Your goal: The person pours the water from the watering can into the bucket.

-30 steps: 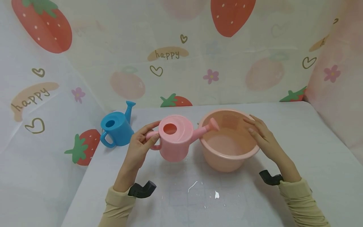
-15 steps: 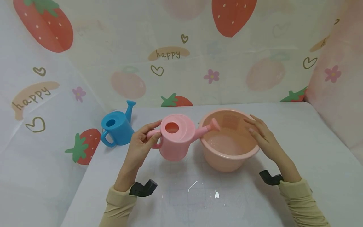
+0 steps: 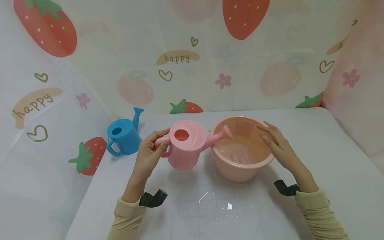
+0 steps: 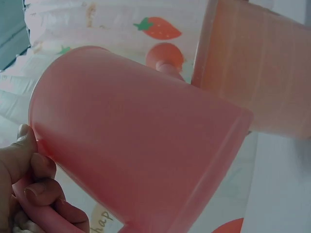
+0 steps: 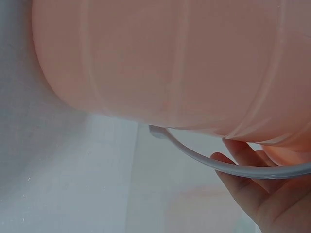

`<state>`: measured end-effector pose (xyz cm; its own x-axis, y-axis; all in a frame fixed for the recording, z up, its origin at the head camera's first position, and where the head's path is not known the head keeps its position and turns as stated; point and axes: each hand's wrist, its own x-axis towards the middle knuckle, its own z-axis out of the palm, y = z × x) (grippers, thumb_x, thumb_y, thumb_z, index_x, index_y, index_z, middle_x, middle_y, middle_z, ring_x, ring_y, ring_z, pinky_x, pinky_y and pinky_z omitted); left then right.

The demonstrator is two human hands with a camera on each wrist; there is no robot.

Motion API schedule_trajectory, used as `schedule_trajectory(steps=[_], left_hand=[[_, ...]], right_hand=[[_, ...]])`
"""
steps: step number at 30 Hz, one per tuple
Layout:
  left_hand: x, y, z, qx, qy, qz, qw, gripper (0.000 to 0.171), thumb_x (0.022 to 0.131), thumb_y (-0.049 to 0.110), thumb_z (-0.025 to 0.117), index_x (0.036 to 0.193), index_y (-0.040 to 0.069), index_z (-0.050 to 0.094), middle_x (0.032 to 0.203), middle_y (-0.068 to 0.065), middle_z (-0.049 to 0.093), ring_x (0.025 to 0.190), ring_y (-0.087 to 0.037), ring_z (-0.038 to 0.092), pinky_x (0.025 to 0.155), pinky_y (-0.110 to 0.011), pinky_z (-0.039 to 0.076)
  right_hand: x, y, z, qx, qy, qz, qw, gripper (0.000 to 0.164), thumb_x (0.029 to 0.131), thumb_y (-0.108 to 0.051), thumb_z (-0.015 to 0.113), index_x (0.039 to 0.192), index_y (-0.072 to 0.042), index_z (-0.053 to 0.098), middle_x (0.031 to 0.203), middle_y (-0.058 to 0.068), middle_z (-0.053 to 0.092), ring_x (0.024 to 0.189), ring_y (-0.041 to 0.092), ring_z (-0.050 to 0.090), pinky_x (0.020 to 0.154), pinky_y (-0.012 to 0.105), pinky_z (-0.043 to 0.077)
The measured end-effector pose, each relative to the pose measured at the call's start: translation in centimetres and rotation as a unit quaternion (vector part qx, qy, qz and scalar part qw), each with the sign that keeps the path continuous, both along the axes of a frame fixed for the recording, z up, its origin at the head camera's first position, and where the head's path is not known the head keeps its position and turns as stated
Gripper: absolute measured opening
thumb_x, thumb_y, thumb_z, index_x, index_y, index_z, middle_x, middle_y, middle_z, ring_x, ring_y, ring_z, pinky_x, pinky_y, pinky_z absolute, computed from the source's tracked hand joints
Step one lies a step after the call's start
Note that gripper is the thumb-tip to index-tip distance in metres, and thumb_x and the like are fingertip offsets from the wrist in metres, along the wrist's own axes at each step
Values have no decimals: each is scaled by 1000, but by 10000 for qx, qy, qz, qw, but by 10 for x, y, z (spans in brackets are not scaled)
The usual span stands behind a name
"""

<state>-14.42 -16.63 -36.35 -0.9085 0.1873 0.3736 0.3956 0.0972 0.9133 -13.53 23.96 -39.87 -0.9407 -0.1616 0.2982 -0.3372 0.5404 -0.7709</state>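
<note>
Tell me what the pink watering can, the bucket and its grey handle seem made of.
Pink watering can: probably molded plastic, satin, judging by its smooth, even color.
Bucket: likely plastic, semi-gloss, given its molded ribs and soft highlights.
Grey handle: thin, smooth, faintly shiny; plastic or coated metal, unclear.

Basin (image 4: 257, 68) cut off in left wrist view.
</note>
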Motion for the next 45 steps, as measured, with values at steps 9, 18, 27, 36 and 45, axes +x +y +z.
schedule_trajectory(steps=[9,18,27,36,45], left_hand=[[0,2,0,-81,135,16,9999,34,90,10,59,124,7,57,109,4,64,88,-18,59,74,-26,54],[-2,1,1,-83,187,-12,9998,34,90,8,59,124,6,57,107,5,65,86,-15,59,73,-26,55],[-3,2,5,-149,165,0,9998,35,90,10,60,125,7,57,97,4,65,80,-15,57,70,-27,55],[-3,3,7,-185,97,11,9998,35,90,13,59,125,10,57,99,3,64,83,-16,58,71,-28,55],[-3,4,10,-210,135,17,9997,35,90,11,59,126,8,57,101,4,64,86,-16,58,73,-25,54]], right_hand=[[1,0,1,22,-21,-25,10000,40,98,-22,43,138,-18,43,151,7,23,139,30,18,101,66,22],[0,0,0,27,-10,-14,10000,40,98,-20,44,138,-17,43,150,7,24,139,30,18,101,66,21],[0,0,0,19,-28,-25,10000,40,98,-22,43,138,-17,43,151,6,23,139,31,18,101,67,21],[0,0,-1,38,-42,-81,10000,41,98,-23,43,138,-17,43,151,8,23,139,32,18,100,68,21],[0,0,0,39,-49,-68,10000,40,98,-22,44,138,-18,43,151,8,23,139,32,17,100,68,20]])
